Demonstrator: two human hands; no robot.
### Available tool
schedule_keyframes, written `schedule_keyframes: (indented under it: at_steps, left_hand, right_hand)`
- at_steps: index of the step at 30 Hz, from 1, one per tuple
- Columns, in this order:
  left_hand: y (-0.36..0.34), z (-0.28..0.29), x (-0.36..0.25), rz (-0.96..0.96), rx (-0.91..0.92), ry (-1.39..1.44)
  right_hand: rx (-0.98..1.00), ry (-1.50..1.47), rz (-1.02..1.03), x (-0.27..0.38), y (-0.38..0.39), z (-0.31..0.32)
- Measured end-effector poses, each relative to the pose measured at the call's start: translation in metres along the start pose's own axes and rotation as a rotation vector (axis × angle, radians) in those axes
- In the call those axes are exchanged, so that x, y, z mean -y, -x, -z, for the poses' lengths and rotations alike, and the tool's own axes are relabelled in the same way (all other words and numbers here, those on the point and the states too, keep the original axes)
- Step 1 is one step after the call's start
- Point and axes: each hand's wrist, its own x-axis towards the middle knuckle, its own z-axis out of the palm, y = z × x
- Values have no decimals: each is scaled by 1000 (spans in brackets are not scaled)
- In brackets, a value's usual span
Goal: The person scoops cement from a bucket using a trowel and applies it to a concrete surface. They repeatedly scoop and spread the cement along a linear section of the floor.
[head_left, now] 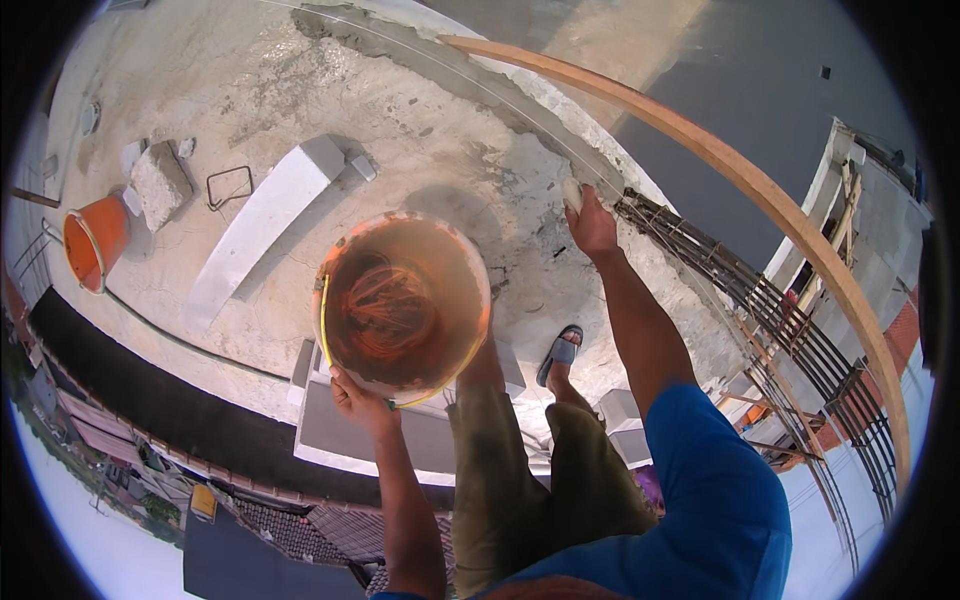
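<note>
My left hand (362, 402) is closed on the near left rim of a large orange bucket (455, 285), where its yellow handle hangs. The bucket is tilted so that I look into it: grey cement residue coats the wall, and orange streaks show at the bottom. Out to the right, my right hand (594, 222) is closed around a small pale lump (572, 194), too little of which shows to tell its kind. That hand is beside a strip of wet grey mortar (520, 118) along the slab's edge.
A long wooden beam (700, 135) arches across the right, above bundled steel rebar (760, 285). White lightweight blocks (265, 230) lie on the rough concrete floor (400, 130), near a broken chunk (160, 185) and a bent wire frame (230, 187). A smaller orange bucket (100, 235) lies far left.
</note>
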Motion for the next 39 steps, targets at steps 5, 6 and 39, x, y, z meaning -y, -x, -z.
schedule_keyframes:
  at_steps: [5, 6, 39]
  left_hand:
    - [0, 1, -2, 7, 25, -40]
    - [4, -2, -5, 7, 16, -42]
    - [499, -147, 218, -700, 1193, -802]
  right_hand:
    - [-23, -130, 144, 16, 14, 6]
    - [-60, -140, 195, 22, 9, 3]
    - [186, -565, -873, -447, 769, 22]
